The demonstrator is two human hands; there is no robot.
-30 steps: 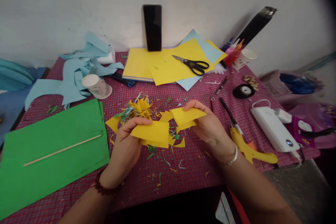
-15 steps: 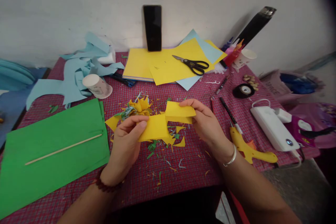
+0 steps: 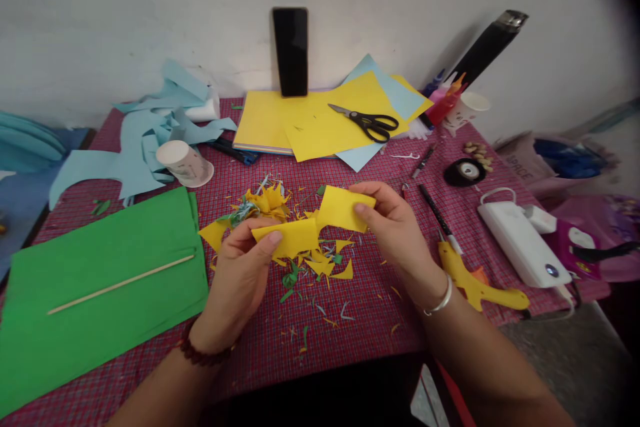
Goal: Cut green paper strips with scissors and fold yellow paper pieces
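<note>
My left hand (image 3: 245, 267) pinches a piece of yellow paper (image 3: 295, 239) between thumb and fingers. Another yellow paper panel (image 3: 345, 209) is gripped by my right hand (image 3: 390, 227), thumb in front and fingers behind. The two panels meet at a narrow spot between my hands; whether they are one folded sheet I cannot tell. Both are held above a scatter of paper scraps (image 3: 320, 263) in yellow, green and pale blue. Just beyond my left fingers lies a heap of cut yellow pieces (image 3: 267, 200).
Green sheets (image 3: 100, 253) with a thin wooden stick (image 3: 120, 285) lie left. Black-handled scissors (image 3: 367, 123) rest on yellow paper (image 3: 325, 127) at the back, before a phone (image 3: 291, 53). A yellow glue gun (image 3: 465, 280), white power bank (image 3: 523, 243) and paper cup (image 3: 185, 163) stand around.
The right-hand panel has turned to face me more, with my right thumb now across its front. The left-hand panel has tilted and looks shallower.
</note>
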